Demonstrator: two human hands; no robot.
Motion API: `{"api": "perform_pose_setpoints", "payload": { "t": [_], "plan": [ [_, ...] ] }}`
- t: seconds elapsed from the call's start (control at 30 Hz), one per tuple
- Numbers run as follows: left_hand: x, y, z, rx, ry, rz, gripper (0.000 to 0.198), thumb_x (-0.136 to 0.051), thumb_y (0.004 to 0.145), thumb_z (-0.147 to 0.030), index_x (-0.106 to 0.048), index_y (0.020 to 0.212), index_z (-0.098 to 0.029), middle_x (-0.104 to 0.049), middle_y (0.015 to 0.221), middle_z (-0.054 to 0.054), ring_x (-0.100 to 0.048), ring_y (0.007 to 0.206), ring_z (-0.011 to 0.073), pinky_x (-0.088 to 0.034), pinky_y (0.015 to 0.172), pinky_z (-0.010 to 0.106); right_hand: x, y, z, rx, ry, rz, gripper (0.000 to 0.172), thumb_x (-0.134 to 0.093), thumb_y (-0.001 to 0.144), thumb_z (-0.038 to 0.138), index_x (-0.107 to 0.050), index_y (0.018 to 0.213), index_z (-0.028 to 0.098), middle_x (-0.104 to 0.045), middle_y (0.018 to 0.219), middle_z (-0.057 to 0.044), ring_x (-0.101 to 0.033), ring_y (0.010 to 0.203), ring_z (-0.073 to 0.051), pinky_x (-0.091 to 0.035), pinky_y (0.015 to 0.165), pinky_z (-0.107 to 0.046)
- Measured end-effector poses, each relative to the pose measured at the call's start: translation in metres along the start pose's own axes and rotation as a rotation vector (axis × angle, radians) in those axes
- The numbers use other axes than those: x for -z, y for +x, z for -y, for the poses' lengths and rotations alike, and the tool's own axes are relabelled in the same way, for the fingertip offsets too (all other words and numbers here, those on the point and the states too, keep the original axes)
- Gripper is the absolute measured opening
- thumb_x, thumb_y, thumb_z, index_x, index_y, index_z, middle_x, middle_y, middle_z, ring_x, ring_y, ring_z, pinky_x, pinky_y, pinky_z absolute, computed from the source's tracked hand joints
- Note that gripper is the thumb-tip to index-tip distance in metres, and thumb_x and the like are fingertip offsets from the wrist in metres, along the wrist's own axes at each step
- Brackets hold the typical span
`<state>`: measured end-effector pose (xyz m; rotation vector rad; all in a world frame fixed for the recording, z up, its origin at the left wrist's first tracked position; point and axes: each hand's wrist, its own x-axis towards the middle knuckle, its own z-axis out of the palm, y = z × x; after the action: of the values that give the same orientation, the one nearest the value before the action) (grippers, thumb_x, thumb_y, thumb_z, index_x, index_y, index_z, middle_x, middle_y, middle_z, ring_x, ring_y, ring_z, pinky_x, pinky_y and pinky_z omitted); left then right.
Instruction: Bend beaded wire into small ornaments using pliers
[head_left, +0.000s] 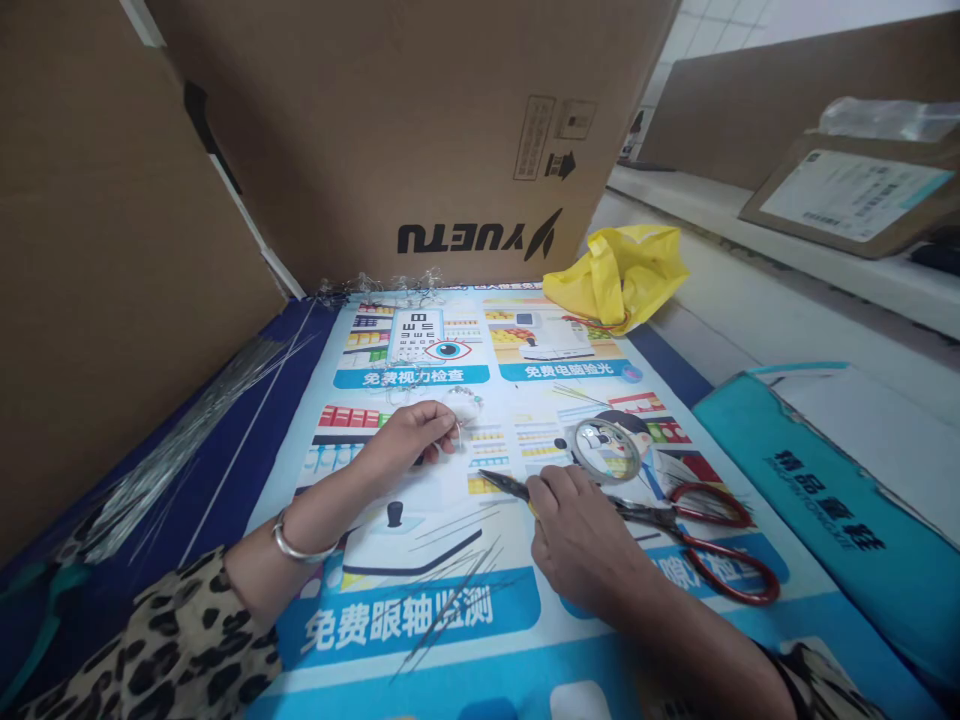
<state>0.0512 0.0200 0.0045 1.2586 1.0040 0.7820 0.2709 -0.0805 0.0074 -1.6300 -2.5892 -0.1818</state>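
My left hand (416,435), with a silver bangle at the wrist, pinches a small bent piece of thin wire (460,436) between thumb and fingertips. My right hand (581,535) is wrapped round needle-nose pliers (504,484). Their dark pointed tip faces left toward the wire, apart from it, and the handles are mostly covered by my fingers. Just past my right hand lie red-handled scissors (731,580), with a roll of clear tape (606,450) behind them. Short loose wires (454,610) are scattered on the printed sheet (517,650) between my forearms.
Cardboard boxes (360,130) wall off the back and left. A long bundle of wires (195,430) lies at left, near a teal-handled tool (49,620). Twisted wire pieces (390,288) sit at the back. A yellow bag (619,275) and a teal box (832,510) flank the right.
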Motion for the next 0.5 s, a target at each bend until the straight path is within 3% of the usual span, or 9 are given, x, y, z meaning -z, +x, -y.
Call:
{"api": "perform_pose_setpoints", "payload": {
  "t": [0.17,0.27,0.5],
  "plan": [
    [-0.008,-0.004,-0.004,0.118,-0.149,0.011,0.024,-0.058,0.078,-0.038,-0.052,0.078,-0.015,-0.068,0.084,0.008,-0.064,0.067,0.013,-0.044,0.052,0.019,-0.011,0.007,-0.006,0.012,0.081,-0.098,0.015,-0.048,0.081,0.02,-0.057,0.091,0.014,-0.055,0.087,-0.01,-0.046,0.084,-0.023,-0.037,0.074,-0.035],
    [-0.009,-0.006,-0.007,0.165,-0.178,0.026,0.023,-0.059,0.078,-0.037,-0.052,0.078,-0.015,-0.069,0.084,0.009,-0.066,0.068,0.0139,-0.048,0.056,0.021,-0.015,0.012,-0.009,0.015,0.116,-0.123,0.022,-0.047,0.085,0.03,-0.056,0.098,0.015,-0.055,0.092,-0.01,-0.045,0.088,-0.023,-0.037,0.076,-0.035],
    [-0.008,-0.006,-0.006,0.194,-0.253,0.031,0.02,-0.059,0.078,-0.034,-0.051,0.078,-0.016,-0.07,0.082,0.008,-0.068,0.07,0.0162,-0.05,0.059,0.023,-0.012,0.02,-0.016,0.061,-0.006,-0.243,0.029,-0.046,0.087,0.033,-0.056,0.105,0.014,-0.055,0.094,-0.011,-0.045,0.087,-0.023,-0.035,0.077,-0.035]
  ]
}}
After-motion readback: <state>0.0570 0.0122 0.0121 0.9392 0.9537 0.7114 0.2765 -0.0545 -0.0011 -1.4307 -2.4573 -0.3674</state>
